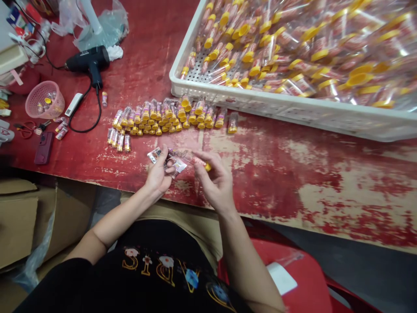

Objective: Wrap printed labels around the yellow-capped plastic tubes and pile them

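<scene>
My left hand is closed around some small clear plastic sleeves with printing on them, which stick out on both sides of the fingers. In my right hand is a small tube with a yellow cap, pinched between thumb and fingers. The tube's clear end points toward the sleeves; whether they touch is hard to see. Just beyond my hands, many yellow-capped tubes lie packed in rows on the worn red table. A few more short tubes stand at the left front of these rows.
A large white crate full of yellow-capped tubes fills the back right. At the left are a black heat gun with its cord, a pink basket, red-handled scissors and a purple phone. A red chair stands beside me.
</scene>
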Demonstrator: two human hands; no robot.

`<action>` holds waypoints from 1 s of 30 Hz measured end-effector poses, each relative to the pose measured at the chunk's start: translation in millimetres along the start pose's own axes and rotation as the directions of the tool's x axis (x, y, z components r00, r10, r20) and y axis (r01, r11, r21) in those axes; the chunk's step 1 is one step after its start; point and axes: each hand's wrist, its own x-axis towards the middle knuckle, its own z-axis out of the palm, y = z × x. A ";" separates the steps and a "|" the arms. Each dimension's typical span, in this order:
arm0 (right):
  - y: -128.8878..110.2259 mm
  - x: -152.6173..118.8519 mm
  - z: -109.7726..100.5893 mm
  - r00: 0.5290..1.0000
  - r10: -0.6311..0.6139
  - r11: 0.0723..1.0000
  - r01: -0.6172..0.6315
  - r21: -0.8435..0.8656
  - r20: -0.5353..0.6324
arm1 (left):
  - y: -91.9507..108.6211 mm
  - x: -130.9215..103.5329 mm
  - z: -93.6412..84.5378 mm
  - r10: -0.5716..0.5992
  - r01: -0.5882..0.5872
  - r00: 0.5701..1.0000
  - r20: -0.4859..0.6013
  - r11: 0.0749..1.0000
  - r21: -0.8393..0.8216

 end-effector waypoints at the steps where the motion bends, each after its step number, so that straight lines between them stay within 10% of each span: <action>1: -2.5 -4.0 -1.1 0.998 -0.052 0.997 0.051 -0.050 -0.026 | 0.5 -0.5 0.0 -0.008 0.008 1.000 0.007 1.000 0.001; 8: -11.4 -18.8 -3.4 0.933 -0.330 0.921 0.285 -0.266 -0.142 | -1.0 -9.0 -1.6 -0.027 0.015 0.990 0.139 0.996 0.086; 15: -19.8 -29.6 -16.0 0.983 -0.142 0.990 0.143 0.000 0.120 | 10.9 -26.7 -3.3 0.014 -0.078 0.976 0.219 0.956 0.284; 21: -19.0 -27.1 -1.6 0.994 -0.085 0.988 0.093 0.126 -0.071 | 6.9 -36.8 -6.9 0.040 -0.126 0.970 0.242 0.927 0.353; 30: -35.2 -27.0 8.1 0.939 -0.256 0.965 0.234 -0.118 -0.228 | 9.1 -48.4 -11.2 0.141 -0.224 0.957 0.253 0.914 0.339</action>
